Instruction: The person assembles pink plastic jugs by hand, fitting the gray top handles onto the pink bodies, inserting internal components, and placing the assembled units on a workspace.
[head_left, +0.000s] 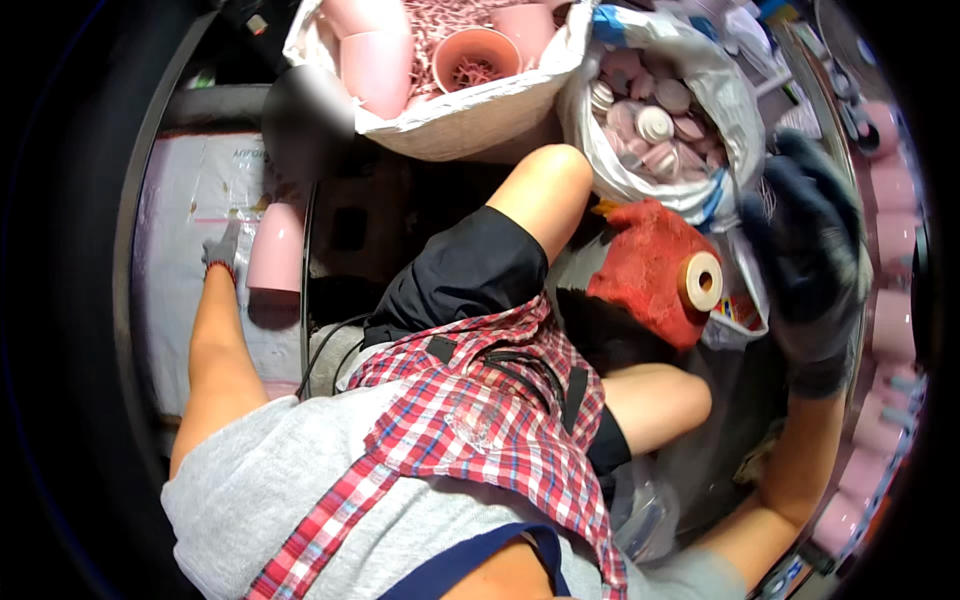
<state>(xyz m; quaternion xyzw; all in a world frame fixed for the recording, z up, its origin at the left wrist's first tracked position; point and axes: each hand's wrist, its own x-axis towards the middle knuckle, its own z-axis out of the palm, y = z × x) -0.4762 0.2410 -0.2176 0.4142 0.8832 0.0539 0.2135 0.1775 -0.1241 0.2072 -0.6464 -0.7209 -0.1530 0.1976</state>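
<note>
Far left, the person's left hand (221,252) is stretched out in a grey glove with a red cuff. It rests against the side of a pink cup (275,248) that stands upside down on a pale plastic-wrapped sheet (180,300). The fingers look loosely curled beside the cup rather than wrapped round it, but the hand is small and a bit blurry here, so whether it's actually gripping can't be told.

Up top, a bit further right, there's a white-lined box (470,118) full of more pink cups (378,62) sitting in shredded pink paper, one of them lying open side up. In the middle you just get the person's own lap: black shorts, bare knees, a red plaid shirt (480,410) over a grey top.

Right of the box is a white plastic bag (715,80) stuffed with round pink and white lids (655,125). Just below it, a red glove (645,270) lies bunched over the knee area, with a roll of tape (702,281) touching its right edge.

Then the right hand (805,240), in a dark glove, is raised with fingers spread wide and nothing in it, hovering just right of the bag and tape. Along the far right edge a row of pink cups (890,325) lines a curved rail.
</note>
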